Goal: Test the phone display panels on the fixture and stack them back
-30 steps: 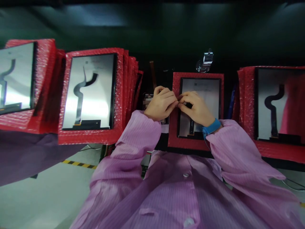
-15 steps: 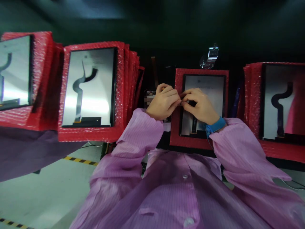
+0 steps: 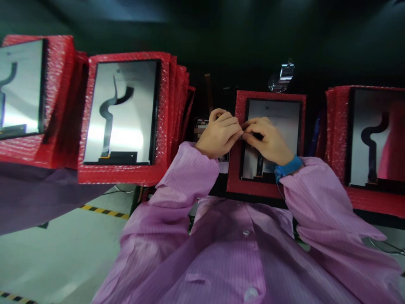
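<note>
A display panel (image 3: 281,122) lies on red bubble wrap (image 3: 236,169) in front of me, its dark ribbon cable partly under my right hand. My left hand (image 3: 220,134) is curled closed at the panel's left edge. My right hand (image 3: 268,139), with a blue band at its wrist, pinches with thumb and fingers over the panel. The fingertips of both hands meet; whatever lies between them is too small and hidden to name.
On the left are stacked red bubble-wrap sheets (image 3: 164,147) bearing a panel (image 3: 133,118), and another stack at the far left. A further panel (image 3: 395,135) lies at right. A clear tape dispenser (image 3: 284,76) stands behind the middle panel.
The whole view has shifted slightly, so the stacks at left appear a little further right. Both hands keep nearly the same closed pose at the panel's left edge.
</note>
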Available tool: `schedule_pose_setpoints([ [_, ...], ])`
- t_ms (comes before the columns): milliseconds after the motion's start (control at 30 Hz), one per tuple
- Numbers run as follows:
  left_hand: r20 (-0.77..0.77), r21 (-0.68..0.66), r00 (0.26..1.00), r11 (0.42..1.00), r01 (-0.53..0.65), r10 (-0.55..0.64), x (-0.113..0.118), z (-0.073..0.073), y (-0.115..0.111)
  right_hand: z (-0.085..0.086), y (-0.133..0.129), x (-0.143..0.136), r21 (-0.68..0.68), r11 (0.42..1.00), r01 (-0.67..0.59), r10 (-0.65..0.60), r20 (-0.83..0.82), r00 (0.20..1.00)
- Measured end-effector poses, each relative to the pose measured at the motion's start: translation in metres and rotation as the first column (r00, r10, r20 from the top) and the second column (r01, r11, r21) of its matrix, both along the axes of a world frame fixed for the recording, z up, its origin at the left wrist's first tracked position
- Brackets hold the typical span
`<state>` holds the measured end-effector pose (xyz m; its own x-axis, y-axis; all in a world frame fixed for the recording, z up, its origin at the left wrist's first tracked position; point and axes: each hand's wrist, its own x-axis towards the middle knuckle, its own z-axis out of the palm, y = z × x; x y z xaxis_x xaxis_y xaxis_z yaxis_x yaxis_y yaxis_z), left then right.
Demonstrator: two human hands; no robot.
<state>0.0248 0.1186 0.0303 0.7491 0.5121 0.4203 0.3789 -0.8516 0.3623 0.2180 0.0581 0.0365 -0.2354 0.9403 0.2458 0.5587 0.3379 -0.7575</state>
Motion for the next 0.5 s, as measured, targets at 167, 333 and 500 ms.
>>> schedule_pose_setpoints([
  [167, 0.004, -0.003, 0.998, 0.998, -0.065, 0.065, -0.001, 0.003, -0.002, 0.003, 0.000, 0.001, -0.054, 0.998, -0.021, 0.019, -0.043, 0.999],
  [333, 0.220, 0.017, 0.908, 0.929, -0.369, 0.356, -0.009, 0.001, 0.006, 0.008, -0.008, 0.011, -0.235, 0.962, 0.137, -0.199, -0.262, 0.944],
  [500, 0.460, 0.135, 0.733, 0.777, -0.615, 0.501, -0.011, 0.010, -0.001, 0.018, -0.053, 0.020, 0.031, 0.724, 0.689, -0.671, -0.196, 0.715],
])
